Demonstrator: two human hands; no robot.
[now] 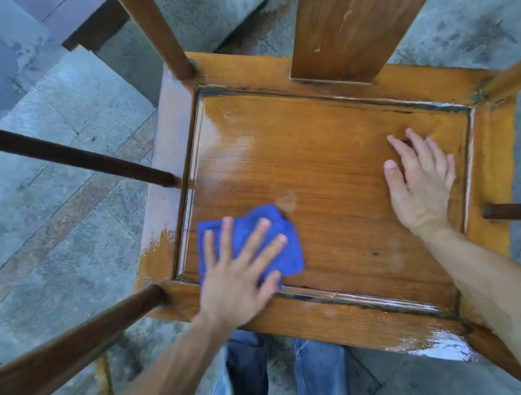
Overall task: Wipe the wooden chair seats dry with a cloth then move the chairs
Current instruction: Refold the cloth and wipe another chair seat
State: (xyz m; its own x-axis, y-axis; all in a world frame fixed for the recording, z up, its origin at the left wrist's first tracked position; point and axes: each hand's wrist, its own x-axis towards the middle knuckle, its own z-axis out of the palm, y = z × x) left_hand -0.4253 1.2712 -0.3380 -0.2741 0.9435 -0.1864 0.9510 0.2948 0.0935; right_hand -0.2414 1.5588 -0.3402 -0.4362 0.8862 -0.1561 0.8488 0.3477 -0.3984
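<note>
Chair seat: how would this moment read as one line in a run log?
stage: wiping | left hand: flat on blue cloth | right hand: flat on chair seat | wet sheen: seat's left, front rim

A bright blue cloth (pixel 251 244) is lying on the glossy orange-brown, fine-grained chair seat (pixel 337 182); grey mottled stone floor (pixel 60 164) is showing around; jeans (pixel 317 376) are showing faded blue.

Soft, even daylight is falling on the chair seat (pixel 329 176), casting only faint shadows. White glare is shining off its wet left side and front rim. The cloth (pixel 251 244) is blurring slightly, and wide-angle distortion is bending the edges.
</note>
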